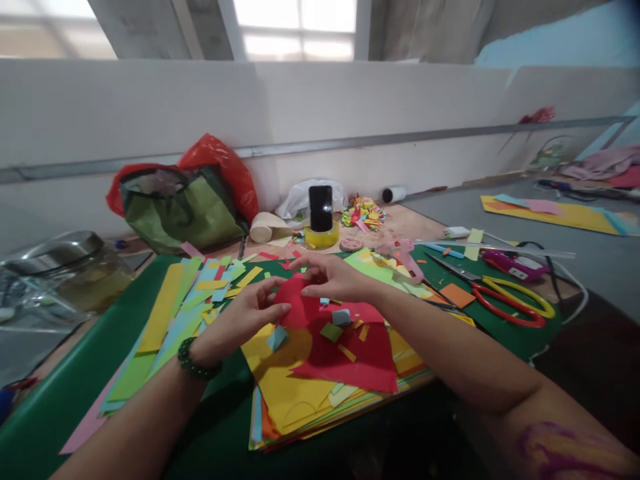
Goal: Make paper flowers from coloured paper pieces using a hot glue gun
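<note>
A rounded red paper piece (296, 305) is held between my two hands, above a stack of colored paper (305, 380). My left hand (250, 308), with a green bead bracelet at the wrist, pinches its left edge between thumb and fingers. At the upper right edge, my right hand (333, 277) has its thumb on the front and its fingers curved over the top. Under them lies a larger red sheet (367, 367) with a curved cut-out. Small scraps are scattered on that sheet, among them an olive square (331, 332) and a blue piece (341, 317).
Scissors (515, 300) with red and yellow handles lie right, near a pink glue gun (407, 257). A phone (321, 208) stands on a yellow tape roll (321, 235). Paper strips (165, 313) spread left. A glass jar (75, 273) and green bag (180, 207) stand behind.
</note>
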The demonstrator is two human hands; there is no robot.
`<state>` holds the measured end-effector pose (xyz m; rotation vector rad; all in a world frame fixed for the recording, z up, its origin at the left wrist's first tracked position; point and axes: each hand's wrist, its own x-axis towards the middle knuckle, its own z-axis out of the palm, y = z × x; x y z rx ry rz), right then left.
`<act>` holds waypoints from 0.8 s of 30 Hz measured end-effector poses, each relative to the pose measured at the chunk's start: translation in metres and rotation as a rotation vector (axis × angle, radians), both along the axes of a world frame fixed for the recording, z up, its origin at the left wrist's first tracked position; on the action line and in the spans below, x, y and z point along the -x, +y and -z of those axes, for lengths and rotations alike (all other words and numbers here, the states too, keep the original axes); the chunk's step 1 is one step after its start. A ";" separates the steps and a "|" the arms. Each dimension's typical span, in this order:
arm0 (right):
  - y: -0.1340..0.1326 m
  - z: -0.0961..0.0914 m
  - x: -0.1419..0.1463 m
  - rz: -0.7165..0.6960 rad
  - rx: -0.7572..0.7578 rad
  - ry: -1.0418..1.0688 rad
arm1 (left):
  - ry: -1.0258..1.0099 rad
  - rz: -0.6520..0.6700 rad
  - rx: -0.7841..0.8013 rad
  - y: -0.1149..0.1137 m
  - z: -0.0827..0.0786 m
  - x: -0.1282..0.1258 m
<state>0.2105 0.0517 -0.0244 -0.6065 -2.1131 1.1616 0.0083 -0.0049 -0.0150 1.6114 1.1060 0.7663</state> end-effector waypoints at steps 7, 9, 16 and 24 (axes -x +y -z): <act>-0.004 -0.007 -0.005 -0.047 0.114 -0.101 | 0.036 -0.006 -0.038 0.000 0.001 0.001; -0.006 -0.009 -0.005 -0.067 0.133 -0.135 | 0.050 -0.003 -0.040 -0.001 0.001 0.002; -0.005 -0.007 -0.005 -0.097 0.119 -0.154 | 0.087 0.079 -0.017 -0.002 0.003 0.002; 0.000 -0.003 -0.010 -0.145 0.236 -0.183 | 0.053 0.079 0.070 -0.005 0.003 0.002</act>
